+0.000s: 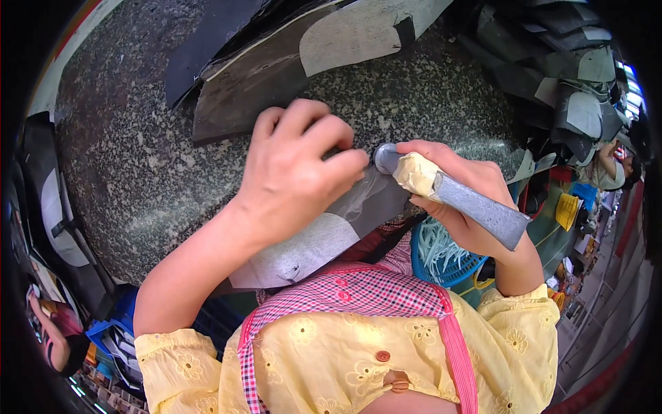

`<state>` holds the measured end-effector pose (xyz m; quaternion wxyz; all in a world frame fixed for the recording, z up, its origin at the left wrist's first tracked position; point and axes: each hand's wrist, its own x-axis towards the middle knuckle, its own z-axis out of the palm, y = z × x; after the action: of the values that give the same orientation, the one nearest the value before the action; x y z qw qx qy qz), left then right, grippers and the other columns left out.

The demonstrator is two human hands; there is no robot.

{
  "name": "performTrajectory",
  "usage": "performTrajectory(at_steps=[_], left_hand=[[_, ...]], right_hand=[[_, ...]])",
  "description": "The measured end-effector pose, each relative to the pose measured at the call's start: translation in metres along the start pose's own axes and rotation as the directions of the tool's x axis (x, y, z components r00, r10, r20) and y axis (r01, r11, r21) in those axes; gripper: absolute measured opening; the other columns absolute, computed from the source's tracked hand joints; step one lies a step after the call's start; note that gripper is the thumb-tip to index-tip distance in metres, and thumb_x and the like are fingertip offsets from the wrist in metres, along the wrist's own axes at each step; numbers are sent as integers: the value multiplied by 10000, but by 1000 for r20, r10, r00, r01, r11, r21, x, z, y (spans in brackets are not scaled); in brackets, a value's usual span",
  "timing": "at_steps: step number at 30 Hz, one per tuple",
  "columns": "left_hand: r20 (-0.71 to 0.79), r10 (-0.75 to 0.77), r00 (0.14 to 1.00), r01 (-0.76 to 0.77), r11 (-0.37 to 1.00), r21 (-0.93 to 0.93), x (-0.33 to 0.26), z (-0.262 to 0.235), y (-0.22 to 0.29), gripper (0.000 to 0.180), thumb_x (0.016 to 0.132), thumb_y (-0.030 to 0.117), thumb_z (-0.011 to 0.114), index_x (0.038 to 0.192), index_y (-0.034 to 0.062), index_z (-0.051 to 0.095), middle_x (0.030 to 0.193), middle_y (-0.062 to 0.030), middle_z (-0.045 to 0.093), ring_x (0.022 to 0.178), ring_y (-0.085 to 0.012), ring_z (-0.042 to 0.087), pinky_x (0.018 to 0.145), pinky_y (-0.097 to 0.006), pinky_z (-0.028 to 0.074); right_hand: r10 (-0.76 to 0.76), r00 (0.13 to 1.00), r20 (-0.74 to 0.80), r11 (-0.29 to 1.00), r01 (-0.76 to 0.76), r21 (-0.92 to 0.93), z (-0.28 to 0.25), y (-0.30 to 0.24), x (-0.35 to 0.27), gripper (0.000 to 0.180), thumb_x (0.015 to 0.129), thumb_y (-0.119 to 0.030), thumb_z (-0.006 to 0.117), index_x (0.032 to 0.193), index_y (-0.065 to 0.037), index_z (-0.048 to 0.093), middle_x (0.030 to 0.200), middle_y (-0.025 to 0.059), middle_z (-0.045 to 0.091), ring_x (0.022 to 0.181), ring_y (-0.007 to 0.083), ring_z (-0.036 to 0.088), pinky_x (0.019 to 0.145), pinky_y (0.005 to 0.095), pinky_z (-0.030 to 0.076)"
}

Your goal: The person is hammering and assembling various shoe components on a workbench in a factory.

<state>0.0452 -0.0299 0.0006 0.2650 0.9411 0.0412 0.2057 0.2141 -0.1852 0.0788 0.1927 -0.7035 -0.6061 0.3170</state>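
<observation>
My right hand (476, 186) is closed around a hammer (483, 205). Its metal head has a round face at one end and a flat flared wedge at the other, with cream wrapping (417, 174) round the middle. The handle is mostly hidden under my fingers. Just left of the round face, my left hand (296, 169) curls with thumb and forefinger together at the upper edge of a dark grey sheet piece (376, 200). Its fingertips are partly hidden. That piece carries a pale grey patch (310, 252) and lies along the near edge of the speckled stone slab (158, 159).
Beyond my hands lie more dark sheets (248, 96) with a pale patch (355, 34). Similar pieces are heaped at far right (572, 83) and stacked at left (62, 214). A blue basket (448, 265) of pale strips stands by my right forearm. Other people sit at both sides.
</observation>
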Motion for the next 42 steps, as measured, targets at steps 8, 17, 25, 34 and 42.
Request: performTrajectory(at_steps=[8, 17, 25, 34, 42], left_hand=[[58, 48, 997, -54, 993, 104, -2, -1, 9, 264, 620, 138, 744, 872, 145, 666, 903, 7, 583, 942, -233, 558, 792, -403, 425], [-4, -93, 996, 93, 994, 59, -13, -7, 19, 294, 634, 141, 740, 923, 150, 689, 929, 2, 593, 940, -243, 565, 769, -400, 429], [-19, -73, 997, 75, 990, 121, -19, 0, 33, 171, 665, 136, 603, 811, 53, 631, 797, -22, 526, 801, -201, 532, 621, -334, 419], [66, -132, 989, 116, 973, 198, -25, -4, 47, 292, 667, 62, 647, 958, 39, 660, 870, -30, 594, 794, -217, 580, 627, -329, 469], [13, -293, 956, 292, 947, -134, -34, -3, 39, 233, 723, 7, 703, 949, 46, 662, 847, -81, 585, 733, -250, 590, 616, -341, 494]], right_hand=[[-98, 972, -213, 995, 93, -35, 2, -3, -4, 455, 789, -96, 658, 1227, -30, 549, 1105, 145, 664, 945, 294, 685, 775, 330, 565], [-97, 990, -103, 995, 92, -48, 9, 4, 1, 509, 782, -96, 696, 1257, -23, 528, 1037, 145, 667, 812, 301, 691, 663, 341, 556], [-34, 998, -51, 998, 31, -56, 16, -3, 0, 542, 760, -115, 723, 1264, -83, 523, 1038, 132, 670, 826, 298, 687, 667, 339, 557], [-90, 956, -279, 992, 110, 55, 19, -11, -3, 527, 753, -96, 754, 1241, -32, 566, 1084, 162, 655, 869, 288, 689, 773, 303, 523], [-13, 995, -96, 1000, 12, -10, 25, -8, 0, 485, 784, -80, 732, 1237, -52, 562, 1057, 130, 653, 821, 286, 686, 691, 299, 523]])
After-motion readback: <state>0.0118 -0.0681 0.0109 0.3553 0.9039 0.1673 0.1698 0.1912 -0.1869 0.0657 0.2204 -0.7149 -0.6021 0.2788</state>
